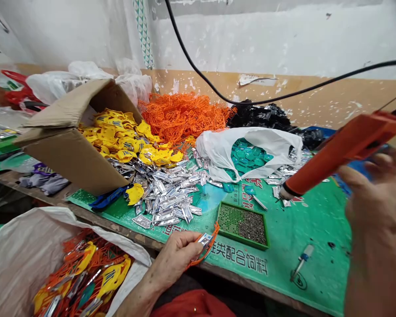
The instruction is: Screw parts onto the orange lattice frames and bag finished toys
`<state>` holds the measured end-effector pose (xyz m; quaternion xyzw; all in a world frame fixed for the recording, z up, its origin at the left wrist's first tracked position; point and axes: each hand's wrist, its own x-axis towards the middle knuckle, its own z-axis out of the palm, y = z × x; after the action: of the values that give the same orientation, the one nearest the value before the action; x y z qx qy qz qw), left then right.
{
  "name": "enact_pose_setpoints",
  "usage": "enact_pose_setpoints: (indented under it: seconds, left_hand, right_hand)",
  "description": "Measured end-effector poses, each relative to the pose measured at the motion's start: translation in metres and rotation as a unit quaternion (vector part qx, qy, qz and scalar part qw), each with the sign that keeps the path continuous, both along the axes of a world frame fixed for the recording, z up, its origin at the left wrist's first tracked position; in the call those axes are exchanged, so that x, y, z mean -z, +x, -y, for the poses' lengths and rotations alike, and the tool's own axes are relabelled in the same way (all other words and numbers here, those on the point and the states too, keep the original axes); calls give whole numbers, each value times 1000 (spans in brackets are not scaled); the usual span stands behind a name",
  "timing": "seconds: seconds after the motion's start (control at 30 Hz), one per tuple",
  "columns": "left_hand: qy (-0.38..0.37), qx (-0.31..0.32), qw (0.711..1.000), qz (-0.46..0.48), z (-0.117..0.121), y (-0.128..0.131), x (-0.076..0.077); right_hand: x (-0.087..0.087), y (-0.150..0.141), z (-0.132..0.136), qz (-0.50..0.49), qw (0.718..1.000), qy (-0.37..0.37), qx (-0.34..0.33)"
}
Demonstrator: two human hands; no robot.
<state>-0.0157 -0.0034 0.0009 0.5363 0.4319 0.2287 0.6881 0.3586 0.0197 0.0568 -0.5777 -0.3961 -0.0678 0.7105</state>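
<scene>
My left hand (176, 257) is closed, pinching a small silver metal piece (204, 239) together with an orange plastic frame (207, 248) near the table's front edge. My right hand (379, 211) is at the right, fingers curled around the handle of an orange electric screwdriver (339, 147), whose tip points down and left over the green mat (303, 220). A green tray (243, 224) of small dark screws lies between the two hands. A heap of silver metal pieces (166, 193) lies just beyond my left hand.
A tipped cardboard box (69, 149) spills yellow plastic parts (125, 136). Behind lie an orange frame pile (181, 114), black parts (260, 116) and a white bag of teal discs (247, 154). A white sack (26, 251) of assembled pieces stands front left. A small screwdriver (300, 262) lies on the mat.
</scene>
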Motion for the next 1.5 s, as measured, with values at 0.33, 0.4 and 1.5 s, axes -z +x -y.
enact_pose_setpoints:
  seconds: [0.33, 0.4, 1.5]
  left_hand:
    - [-56, 1, 998, 39, -5, 3, 4]
    - [-75, -5, 996, 51, -5, 4, 7]
    - [-134, 62, 987, 69, 10, 17, -2]
  right_hand:
    - [-36, -71, -35, -227, 937, -73, -254]
    - [-25, -90, -31, -226, 939, -65, -249]
    - [53, -158, -19, -213, 934, -93, -271]
